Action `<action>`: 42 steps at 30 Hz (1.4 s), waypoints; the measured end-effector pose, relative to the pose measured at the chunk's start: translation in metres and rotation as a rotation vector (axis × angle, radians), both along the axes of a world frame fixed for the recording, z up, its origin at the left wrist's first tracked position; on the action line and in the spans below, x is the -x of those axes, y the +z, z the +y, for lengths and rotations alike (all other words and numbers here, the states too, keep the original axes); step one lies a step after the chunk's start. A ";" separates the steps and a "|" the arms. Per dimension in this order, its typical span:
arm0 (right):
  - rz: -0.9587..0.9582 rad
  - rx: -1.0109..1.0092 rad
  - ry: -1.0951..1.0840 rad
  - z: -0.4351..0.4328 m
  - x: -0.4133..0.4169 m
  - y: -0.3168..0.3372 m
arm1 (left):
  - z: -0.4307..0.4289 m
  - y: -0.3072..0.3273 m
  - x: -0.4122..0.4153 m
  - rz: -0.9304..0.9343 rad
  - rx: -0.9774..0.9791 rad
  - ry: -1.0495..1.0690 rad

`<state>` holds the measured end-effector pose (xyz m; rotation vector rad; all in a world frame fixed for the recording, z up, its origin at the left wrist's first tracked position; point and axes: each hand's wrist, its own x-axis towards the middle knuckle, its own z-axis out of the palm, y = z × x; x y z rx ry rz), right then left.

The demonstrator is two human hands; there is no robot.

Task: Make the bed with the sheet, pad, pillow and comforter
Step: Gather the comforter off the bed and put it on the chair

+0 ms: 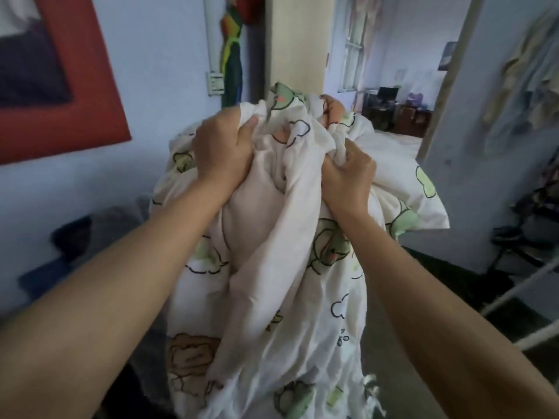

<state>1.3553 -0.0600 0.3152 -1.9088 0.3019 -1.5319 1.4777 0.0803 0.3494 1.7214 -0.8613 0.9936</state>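
Left hand (222,146) and right hand (348,173), fingers clenched on bunched comforter (272,267), hoist it high (likely for spreading).

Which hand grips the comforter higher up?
The left hand: it clutches the bunched comforter nearer its top, while the right hand grips lower.

A home is indicated by the cartoon-printed comforter (272,282), the red-framed picture (87,95) on the blue wall (157,55), clothes (526,86) hung at the right, and a curtained window (352,58) seen through the doorway (390,71).
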 end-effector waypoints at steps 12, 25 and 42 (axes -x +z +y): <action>0.057 -0.042 0.444 0.043 -0.230 -0.061 | 0.085 -0.053 -0.158 0.119 -0.093 0.429; 0.611 -0.026 0.668 0.013 -0.350 -0.280 | 0.067 -0.271 -0.250 0.705 -0.425 0.632; 1.555 0.079 1.033 -0.027 -0.327 -0.398 | 0.017 -0.395 -0.219 1.250 -0.831 0.241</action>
